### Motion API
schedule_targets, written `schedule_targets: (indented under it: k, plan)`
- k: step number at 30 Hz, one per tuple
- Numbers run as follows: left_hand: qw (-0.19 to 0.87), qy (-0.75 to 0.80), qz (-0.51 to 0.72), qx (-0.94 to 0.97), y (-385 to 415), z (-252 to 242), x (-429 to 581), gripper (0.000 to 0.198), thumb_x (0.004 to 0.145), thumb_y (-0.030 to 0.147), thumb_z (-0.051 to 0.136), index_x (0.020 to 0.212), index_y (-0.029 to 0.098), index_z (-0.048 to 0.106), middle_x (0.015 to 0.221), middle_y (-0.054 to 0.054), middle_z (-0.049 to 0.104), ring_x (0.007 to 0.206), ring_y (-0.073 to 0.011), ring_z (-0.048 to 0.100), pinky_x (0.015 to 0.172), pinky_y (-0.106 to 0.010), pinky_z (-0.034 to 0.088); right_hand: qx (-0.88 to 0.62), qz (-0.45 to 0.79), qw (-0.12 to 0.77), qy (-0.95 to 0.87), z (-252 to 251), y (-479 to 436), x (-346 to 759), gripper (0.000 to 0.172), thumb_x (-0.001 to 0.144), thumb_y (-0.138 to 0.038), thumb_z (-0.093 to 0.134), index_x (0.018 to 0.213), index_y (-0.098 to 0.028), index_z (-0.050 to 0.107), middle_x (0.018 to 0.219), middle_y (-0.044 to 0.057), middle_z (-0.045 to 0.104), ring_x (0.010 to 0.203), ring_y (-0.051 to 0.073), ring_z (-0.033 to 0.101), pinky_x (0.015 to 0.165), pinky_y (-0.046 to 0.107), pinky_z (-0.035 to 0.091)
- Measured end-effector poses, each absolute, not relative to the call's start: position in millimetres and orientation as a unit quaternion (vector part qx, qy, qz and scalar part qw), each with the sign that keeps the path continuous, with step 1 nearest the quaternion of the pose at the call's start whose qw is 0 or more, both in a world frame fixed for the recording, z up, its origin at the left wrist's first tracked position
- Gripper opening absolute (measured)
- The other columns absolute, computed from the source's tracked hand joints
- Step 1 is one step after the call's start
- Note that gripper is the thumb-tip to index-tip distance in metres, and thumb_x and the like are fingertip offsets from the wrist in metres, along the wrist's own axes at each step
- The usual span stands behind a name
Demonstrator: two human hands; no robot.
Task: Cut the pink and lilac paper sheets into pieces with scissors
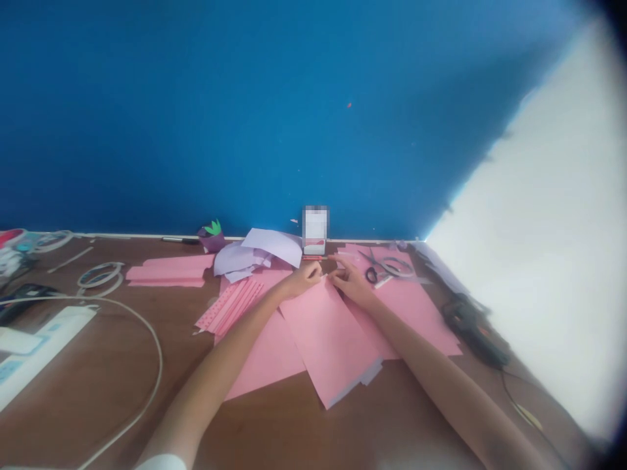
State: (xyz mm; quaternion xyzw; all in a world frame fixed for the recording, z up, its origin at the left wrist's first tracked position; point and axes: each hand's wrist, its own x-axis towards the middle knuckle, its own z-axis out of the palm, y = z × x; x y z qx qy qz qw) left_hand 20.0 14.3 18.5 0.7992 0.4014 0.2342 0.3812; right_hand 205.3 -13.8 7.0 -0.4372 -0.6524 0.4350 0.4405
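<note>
A pink sheet of paper [326, 339] lies at an angle on other pink sheets in the middle of the table. My left hand [307, 277] is at its far edge, fingers curled and pressed together; what they hold, if anything, is too small to name. Just to the right, my right hand [349, 279] touches the same far corner, its index finger stretched forward and apart from the others. Behind both hands a phone [315, 230] stands upright against the blue wall, with a red pen-like item [312, 258] at its foot.
Scissors [371, 267] and a tape roll [398, 266] lie right of my hands. Pink strips [229, 307] and crumpled lilac paper [259, 251] are to the left. A glue gun [475, 329] is far right. A power strip [44, 346] and looped cable [157, 356] occupy the left.
</note>
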Motion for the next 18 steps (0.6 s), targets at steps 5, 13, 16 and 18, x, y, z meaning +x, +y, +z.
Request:
schedule_targets:
  k: [5, 13, 16, 18]
  plan:
    - [0.368, 0.412, 0.248, 0.796, 12.0, 21.9, 20.6, 0.024, 0.090, 0.036, 0.032, 0.087, 0.018, 0.049, 0.083, 0.001, 0.053, 0.075, -0.0118, 0.048, 0.071, -0.024, 0.040, -0.443, 0.436, 0.442, -0.647, 4.6, -12.5, 206.2, 0.055, 0.074, -0.023, 0.053, 0.128, -0.021, 0.042, 0.070, -0.001, 0.060, 0.060, 0.013, 0.055, 0.056, 0.026, 0.044]
    - [0.316, 0.373, 0.252, 0.835, 7.8, 31.8, 22.6, 0.021, 0.085, 0.032, 0.047, 0.098, 0.019, 0.057, 0.099, -0.003, 0.062, 0.087, -0.0152, 0.056, 0.076, -0.026, 0.042, -0.442, 0.437, 0.454, -0.639, 3.9, -11.5, 205.9, 0.054, 0.075, -0.026, 0.055, 0.127, -0.021, 0.042, 0.072, 0.000, 0.062, 0.064, 0.015, 0.057, 0.060, 0.029, 0.047]
    - [0.298, 0.375, 0.257, 0.839, 7.3, 34.5, 22.9, 0.019, 0.085, 0.028, 0.047, 0.097, 0.019, 0.058, 0.100, -0.004, 0.062, 0.089, -0.0161, 0.056, 0.077, -0.026, 0.043, -0.445, 0.438, 0.453, -0.636, 3.7, -11.4, 206.2, 0.054, 0.076, -0.027, 0.055, 0.127, -0.021, 0.042, 0.072, 0.000, 0.062, 0.062, 0.015, 0.056, 0.058, 0.029, 0.046]
    - [0.285, 0.375, 0.263, 0.842, 8.5, 34.1, 22.9, 0.018, 0.084, 0.027, 0.047, 0.096, 0.019, 0.058, 0.098, -0.004, 0.062, 0.087, -0.0157, 0.056, 0.075, -0.026, 0.043, -0.440, 0.439, 0.457, -0.637, 3.6, -11.2, 206.4, 0.054, 0.076, -0.027, 0.055, 0.128, -0.021, 0.042, 0.073, 0.000, 0.062, 0.063, 0.015, 0.056, 0.058, 0.029, 0.046]
